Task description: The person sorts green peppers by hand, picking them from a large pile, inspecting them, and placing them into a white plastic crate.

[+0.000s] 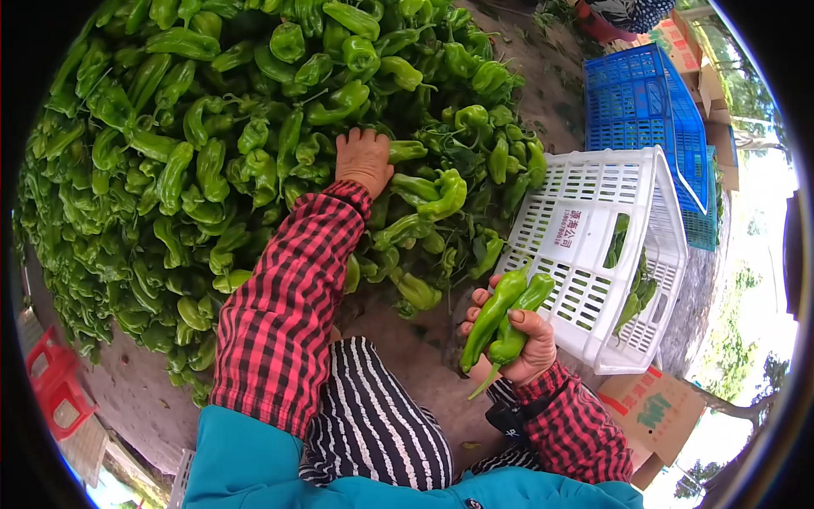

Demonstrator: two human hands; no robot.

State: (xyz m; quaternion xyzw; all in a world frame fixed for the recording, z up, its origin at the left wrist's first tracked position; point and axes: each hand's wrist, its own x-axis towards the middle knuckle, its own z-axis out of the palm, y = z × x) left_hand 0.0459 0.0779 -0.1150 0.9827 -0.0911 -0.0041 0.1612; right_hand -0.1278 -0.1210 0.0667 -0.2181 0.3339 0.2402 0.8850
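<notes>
My left hand [365, 161] reaches onto a large pile of green peppers [203, 161], its back toward the camera and its fingertips down among the peppers. Whether it grips one is hidden. Beside its fingers lies a pepper [407, 151]. My right hand [530, 343] is wrapped round green peppers [496, 318], at least two of them, held just left of a white plastic crate [564, 229]. The crate has red lettering on its side, and some green peppers [640, 293] show inside it.
Blue crates [627, 102] stand at the upper right, with cardboard boxes [678, 51] behind. Another cardboard box [653, 411] sits below the white crate. A red plastic stool [59, 386] is at the lower left. Part of another person [632, 13] shows at the top right.
</notes>
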